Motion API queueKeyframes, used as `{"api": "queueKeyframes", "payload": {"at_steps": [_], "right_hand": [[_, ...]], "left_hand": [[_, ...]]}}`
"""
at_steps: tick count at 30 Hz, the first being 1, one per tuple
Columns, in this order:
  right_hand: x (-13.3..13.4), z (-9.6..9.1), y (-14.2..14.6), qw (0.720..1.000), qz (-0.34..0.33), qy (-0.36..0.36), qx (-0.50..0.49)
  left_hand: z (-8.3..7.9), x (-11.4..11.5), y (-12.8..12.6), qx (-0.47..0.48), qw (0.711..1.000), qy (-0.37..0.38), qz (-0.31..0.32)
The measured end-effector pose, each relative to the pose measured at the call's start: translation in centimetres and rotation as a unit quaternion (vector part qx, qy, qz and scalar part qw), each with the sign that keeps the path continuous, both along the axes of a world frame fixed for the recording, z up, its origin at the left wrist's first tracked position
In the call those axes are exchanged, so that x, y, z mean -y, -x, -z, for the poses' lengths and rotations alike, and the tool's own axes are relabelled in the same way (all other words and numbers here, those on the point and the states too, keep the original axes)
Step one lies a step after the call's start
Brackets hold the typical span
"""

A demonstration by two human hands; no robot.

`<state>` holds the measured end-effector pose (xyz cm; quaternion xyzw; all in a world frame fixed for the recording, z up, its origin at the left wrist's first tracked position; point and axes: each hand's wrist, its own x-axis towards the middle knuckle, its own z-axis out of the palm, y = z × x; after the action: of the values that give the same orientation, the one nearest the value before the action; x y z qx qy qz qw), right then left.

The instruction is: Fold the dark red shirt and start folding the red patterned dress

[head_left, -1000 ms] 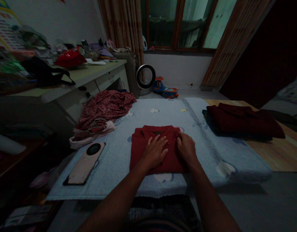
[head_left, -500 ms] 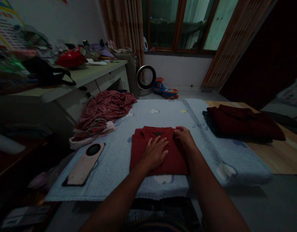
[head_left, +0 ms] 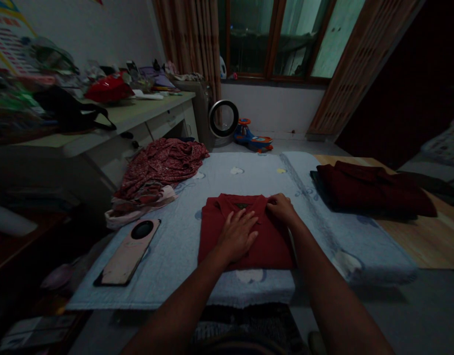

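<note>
A dark red collared shirt [head_left: 212, 236] lies folded into a neat rectangle on the pale blue cloth [head_left: 175, 276], its collar at the far side. My left hand [head_left: 238, 234] rests flat on the shirt's front just below the collar, fingers spread. At the far right corner, beside the collar, my right hand [head_left: 284, 209] has its fingers curled and pinched on the shirt's edge. The thumb and the exact fold under those right fingers are partly hidden.
Left of the shirt lies a phone [head_left: 126, 256] in a light case. Behind it sits a crumpled red patterned garment [head_left: 163, 165]. Folded dark red clothes [head_left: 374, 190] are stacked at the right, near a wooden board [head_left: 434, 241]. A cluttered desk [head_left: 138, 118] stands at the left.
My right hand has shifted very slightly rightward at the shirt's edge, and the shirt's near right corner reaches a little farther right. My left hand stays nearly still on the shirt.
</note>
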<state>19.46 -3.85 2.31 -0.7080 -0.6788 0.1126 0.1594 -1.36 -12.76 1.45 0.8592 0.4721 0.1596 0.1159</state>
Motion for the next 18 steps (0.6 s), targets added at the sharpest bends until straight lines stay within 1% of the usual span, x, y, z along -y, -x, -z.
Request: {"api": "queueKeyframes", "payload": {"at_steps": [2,7,12,15,18], "right_hand": [[0.0,-0.2,0.1,1.0,-0.004,0.002,0.021],[-0.1,0.1,0.2,1.0,-0.013,0.009,0.013],[-0.2,0.5,0.5,0.999,0.004,0.018,0.05],[0.0,0.2,0.6,0.997,0.031,-0.005,0.063],[0.2,-0.5,0.7,0.997,0.053,-0.044,0.03]], "left_hand": [[0.0,0.0,0.0,0.0,1.0,-0.003,0.001],[0.0,0.1,0.0,-0.004,1.0,-0.008,0.003],[0.0,0.0,0.0,-0.017,1.0,-0.006,0.0],[0.1,0.0,0.0,-0.019,1.0,-0.007,-0.002],[0.0,0.0,0.0,-0.018,1.0,-0.008,-0.004]]}}
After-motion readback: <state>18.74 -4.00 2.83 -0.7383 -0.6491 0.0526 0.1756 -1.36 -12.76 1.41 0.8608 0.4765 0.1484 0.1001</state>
